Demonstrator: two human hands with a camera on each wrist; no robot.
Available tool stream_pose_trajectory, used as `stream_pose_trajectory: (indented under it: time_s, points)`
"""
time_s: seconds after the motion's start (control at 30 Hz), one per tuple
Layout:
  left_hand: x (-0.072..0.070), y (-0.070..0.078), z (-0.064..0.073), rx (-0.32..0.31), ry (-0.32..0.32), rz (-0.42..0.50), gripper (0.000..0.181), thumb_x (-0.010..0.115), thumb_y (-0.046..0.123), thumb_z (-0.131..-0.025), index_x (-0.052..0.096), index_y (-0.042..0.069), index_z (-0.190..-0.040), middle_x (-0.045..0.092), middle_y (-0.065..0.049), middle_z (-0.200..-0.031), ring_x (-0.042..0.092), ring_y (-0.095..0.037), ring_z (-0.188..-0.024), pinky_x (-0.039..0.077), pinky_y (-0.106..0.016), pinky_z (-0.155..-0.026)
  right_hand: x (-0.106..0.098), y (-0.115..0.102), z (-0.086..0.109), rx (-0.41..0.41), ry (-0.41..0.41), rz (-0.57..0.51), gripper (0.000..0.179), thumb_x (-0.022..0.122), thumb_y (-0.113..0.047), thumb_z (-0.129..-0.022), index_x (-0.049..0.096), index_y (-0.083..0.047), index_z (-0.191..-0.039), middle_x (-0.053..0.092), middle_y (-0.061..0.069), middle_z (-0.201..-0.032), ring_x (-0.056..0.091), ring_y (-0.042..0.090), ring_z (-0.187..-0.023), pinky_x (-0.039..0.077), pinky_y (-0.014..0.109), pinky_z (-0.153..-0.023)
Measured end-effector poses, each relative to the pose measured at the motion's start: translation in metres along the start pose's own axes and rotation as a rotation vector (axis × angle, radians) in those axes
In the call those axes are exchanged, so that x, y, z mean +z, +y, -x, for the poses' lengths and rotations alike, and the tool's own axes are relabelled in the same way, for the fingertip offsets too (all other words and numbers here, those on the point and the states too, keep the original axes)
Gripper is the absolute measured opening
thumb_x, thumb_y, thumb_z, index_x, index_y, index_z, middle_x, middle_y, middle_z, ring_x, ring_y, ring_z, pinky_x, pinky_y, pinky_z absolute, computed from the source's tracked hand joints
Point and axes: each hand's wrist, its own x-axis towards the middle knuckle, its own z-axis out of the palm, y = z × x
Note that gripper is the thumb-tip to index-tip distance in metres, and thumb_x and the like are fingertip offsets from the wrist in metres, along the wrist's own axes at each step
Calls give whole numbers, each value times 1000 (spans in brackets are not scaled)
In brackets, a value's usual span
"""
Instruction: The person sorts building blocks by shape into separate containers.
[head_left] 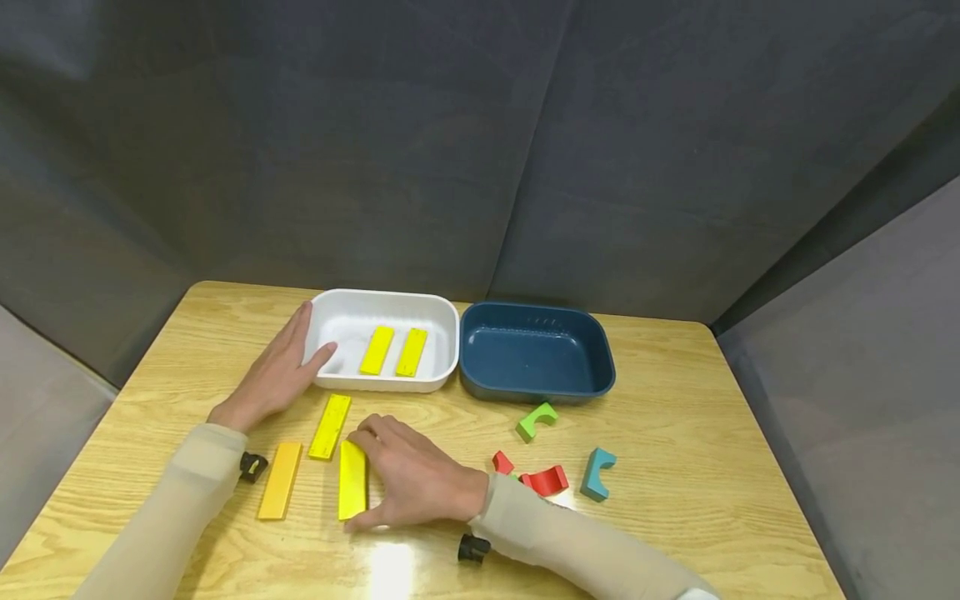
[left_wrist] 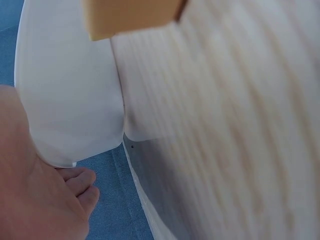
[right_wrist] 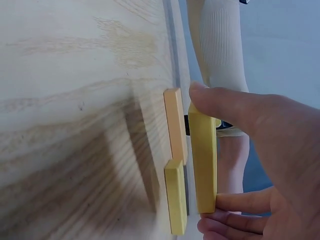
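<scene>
Block: a long yellow block (head_left: 352,482) is low in the head frame, left of the middle, in the right hand.
Right hand (head_left: 420,477): thumb on the near end, fingers on the far end, grasping the block. The right wrist frame shows this grasp too.
Left hand (head_left: 276,371): thumb over the edge, fingers bent down round the outside, grasping the left end of the white tub (head_left: 382,384).
White tub: middle of the head frame, with two yellow bars (head_left: 411,352) lying inside.
Blue tub (head_left: 536,395): just right of the white tub.
Loose blocks: a yellow one (head_left: 329,427) in front of the white tub; an orange one (head_left: 280,482) lower left, near the left sleeve (head_left: 180,492).
Curvy blocks: right of the middle, one green (head_left: 534,421), one red (head_left: 545,481), one blue (head_left: 597,475).
Table (head_left: 690,450): pale wood, under it all.
</scene>
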Motion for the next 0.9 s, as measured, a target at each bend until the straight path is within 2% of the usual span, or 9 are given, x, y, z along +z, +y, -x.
stream_pose_trajectory:
  time_s: [0.67, 0.9]
  points:
    - [1, -2, -2, -9, -15, 7, 95, 38, 66, -110, -13, 15, -171, -10, -11, -180, 2, -42, -165, 13, -69, -128, -34, 19, -1, 35, 93, 27, 106, 93, -65, -74, 55, -3, -150, 57, 4, -139, 55, 15, -120, 49, 24, -106]
    - [1, -3, -3, -16, -16, 3, 95, 38, 66, -110, -15, 17, -171, -11, -9, -180, 2, -41, -165, 14, -69, -128, -51, 31, -7, 69, 119, 1, 100, 94, -62, -75, 57, -4, -149, 57, 5, -140, 56, 18, -121, 51, 29, -107]
